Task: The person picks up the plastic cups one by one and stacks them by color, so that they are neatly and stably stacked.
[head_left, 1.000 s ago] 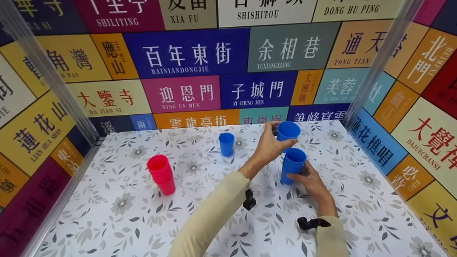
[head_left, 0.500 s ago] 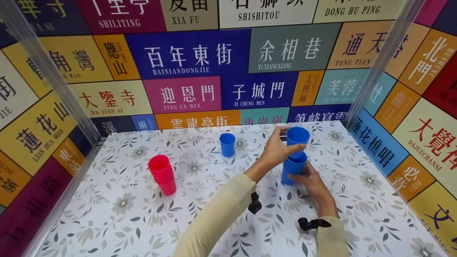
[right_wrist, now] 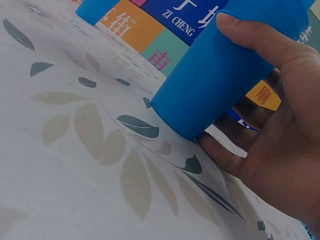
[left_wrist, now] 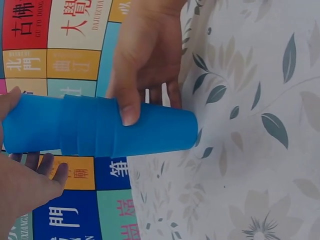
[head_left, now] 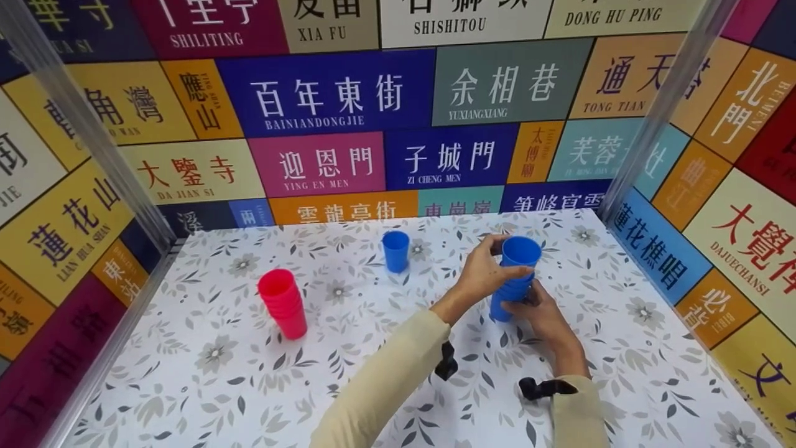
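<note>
A stack of blue cups (head_left: 507,302) stands on the right part of the table. My right hand (head_left: 547,314) grips the stack low down, its thumb across the near side. At the top, my left hand (head_left: 485,270) holds a blue cup (head_left: 521,250) by its sides, and this cup sits in the mouth of the stack. In the left wrist view the nested stack (left_wrist: 100,125) lies across the picture, with the left hand (left_wrist: 25,185) at the rim end and the right hand (left_wrist: 147,55) around the lower body. The right wrist view shows the bottom cup (right_wrist: 200,85) against the right palm.
A single blue cup (head_left: 395,252) stands upright near the back middle of the table. To the left is a stack of red cups (head_left: 283,305). Printed sign walls (head_left: 323,93) enclose the back and sides of the flowered table (head_left: 217,398).
My left hand has moved right and down with its blue cup, from above and behind the stack into the stack's mouth. The right hand has kept its grip in place.
</note>
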### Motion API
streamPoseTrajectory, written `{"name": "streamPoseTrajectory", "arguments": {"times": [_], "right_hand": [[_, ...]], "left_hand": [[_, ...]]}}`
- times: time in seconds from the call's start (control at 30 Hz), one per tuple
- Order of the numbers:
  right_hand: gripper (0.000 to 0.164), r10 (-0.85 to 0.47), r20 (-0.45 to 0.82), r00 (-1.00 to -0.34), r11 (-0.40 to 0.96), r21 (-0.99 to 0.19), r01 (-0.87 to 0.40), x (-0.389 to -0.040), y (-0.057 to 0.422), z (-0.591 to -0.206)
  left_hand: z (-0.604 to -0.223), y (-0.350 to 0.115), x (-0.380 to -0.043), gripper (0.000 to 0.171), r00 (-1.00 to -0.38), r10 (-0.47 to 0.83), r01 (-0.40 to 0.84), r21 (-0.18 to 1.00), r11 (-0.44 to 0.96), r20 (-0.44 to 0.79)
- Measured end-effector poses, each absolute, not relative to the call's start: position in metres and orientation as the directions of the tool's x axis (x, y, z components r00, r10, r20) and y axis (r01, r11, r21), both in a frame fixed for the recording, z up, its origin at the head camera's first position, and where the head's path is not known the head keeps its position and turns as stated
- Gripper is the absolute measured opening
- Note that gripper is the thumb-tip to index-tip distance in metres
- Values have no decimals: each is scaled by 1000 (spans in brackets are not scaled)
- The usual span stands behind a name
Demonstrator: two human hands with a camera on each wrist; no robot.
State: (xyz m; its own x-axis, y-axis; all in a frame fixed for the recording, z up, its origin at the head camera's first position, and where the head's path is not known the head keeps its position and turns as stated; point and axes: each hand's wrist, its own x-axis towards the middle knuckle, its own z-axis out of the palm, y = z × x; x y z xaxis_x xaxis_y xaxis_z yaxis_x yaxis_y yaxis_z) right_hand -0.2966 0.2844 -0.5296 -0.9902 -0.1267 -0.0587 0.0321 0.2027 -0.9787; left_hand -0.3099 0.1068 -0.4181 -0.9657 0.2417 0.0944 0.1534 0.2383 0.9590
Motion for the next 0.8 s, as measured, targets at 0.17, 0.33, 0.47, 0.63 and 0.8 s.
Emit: {"name": "streamPoseTrajectory", "arguments": {"times": [0.17,0.33,0.47,0.63,0.8], "right_hand": [[87,-119,-62,-991,209,-977,36,-297,285,-530],[86,-128,-39,-991,182,-983,15,-297,283,-532],[87,-132,-23,-991,173,-985,0,-297,282,-532],[89,-129,-38,-991,179,-984,15,-300,283,-531],[92,-119,-57,-991,178,-983,35,-299,282,-531]], "left_hand": [[-426,109,-310,67,-962,250,185,933,310,108],[-432,109,-308,68,-964,237,204,907,368,121],[-432,104,-308,70,-966,224,204,910,360,129],[-429,92,-311,69,-973,181,197,930,310,146],[-427,71,-318,64,-969,121,240,932,271,215]]}}
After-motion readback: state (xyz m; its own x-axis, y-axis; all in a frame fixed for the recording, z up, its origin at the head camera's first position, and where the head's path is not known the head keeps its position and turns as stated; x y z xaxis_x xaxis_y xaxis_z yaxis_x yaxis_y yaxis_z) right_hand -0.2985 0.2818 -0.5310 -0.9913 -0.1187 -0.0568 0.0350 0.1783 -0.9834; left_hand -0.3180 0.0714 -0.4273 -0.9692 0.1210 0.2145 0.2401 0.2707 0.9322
